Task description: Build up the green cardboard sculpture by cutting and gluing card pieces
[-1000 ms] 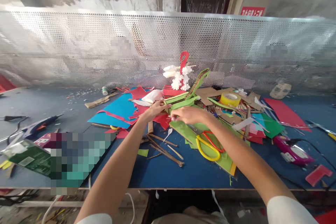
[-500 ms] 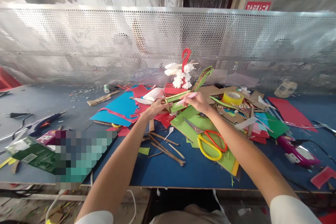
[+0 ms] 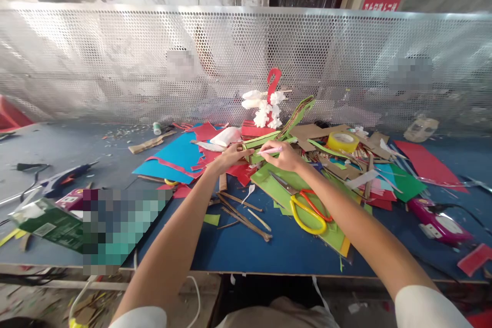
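Near the middle of the blue table (image 3: 238,256), we grip the left end of a green cardboard piece (image 3: 262,139) with our left hand (image 3: 230,157), fingers curled against it. Our right hand (image 3: 287,157) pinches a pink pen (image 3: 272,150), its tip close to the piece's near side; we cannot tell whether they touch. Just behind stands a red hooked shape (image 3: 273,78) with white flowers (image 3: 262,114). Nearer us, scissors (image 3: 292,192) lie on a green sheet (image 3: 265,179).

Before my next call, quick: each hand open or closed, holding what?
Left hand: closed on the green cardboard.
Right hand: closed, holding a pink pen-like tool.
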The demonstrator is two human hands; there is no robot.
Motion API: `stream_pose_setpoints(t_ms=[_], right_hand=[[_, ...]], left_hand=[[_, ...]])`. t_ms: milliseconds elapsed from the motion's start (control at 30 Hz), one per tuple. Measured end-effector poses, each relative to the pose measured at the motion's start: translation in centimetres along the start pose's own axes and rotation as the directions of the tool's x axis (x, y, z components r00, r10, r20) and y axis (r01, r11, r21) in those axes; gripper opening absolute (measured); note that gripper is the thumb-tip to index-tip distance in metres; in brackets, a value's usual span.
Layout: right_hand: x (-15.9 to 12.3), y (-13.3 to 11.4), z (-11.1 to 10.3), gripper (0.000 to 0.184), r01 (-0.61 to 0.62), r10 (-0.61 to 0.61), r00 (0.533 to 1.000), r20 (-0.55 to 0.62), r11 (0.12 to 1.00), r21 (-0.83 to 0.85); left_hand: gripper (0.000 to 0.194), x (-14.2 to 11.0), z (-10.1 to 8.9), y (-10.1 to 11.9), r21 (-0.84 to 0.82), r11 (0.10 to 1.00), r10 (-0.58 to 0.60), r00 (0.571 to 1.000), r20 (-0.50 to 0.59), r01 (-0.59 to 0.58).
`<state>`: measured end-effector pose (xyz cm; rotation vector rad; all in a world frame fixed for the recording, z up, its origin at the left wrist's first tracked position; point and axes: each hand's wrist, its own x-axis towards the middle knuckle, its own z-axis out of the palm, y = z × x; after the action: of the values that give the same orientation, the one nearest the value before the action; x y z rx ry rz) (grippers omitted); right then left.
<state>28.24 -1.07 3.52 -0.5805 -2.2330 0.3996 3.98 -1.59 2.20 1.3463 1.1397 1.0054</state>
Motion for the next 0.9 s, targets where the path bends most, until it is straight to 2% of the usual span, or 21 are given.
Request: stream_pose_setpoints(t_ms=[300,467,900], right_hand=[[-0.1,0.08,0.43,0.015,-0.012,0.017,0.998,0.053,0.995,-0.094],[-0.04,0.15,0.43,0.017,-0.015,0.021,0.998,0.057,0.995,-0.1],[0.1,0.36,0.26,0.021,-0.008,0.014,0.996,0.084,0.997,-0.076]], left_hand=[[0.059,-0.15,0.09,0.17,0.033,0.999,-0.008,1.0,-0.01,0.008],[0.059,-0.29,-0.15,0.23,0.032,0.999,-0.016,1.0,0.025,0.015],[0.054,-0.13,-0.4,0.1,-0.024,0.998,-0.059,0.998,0.011,0.059]])
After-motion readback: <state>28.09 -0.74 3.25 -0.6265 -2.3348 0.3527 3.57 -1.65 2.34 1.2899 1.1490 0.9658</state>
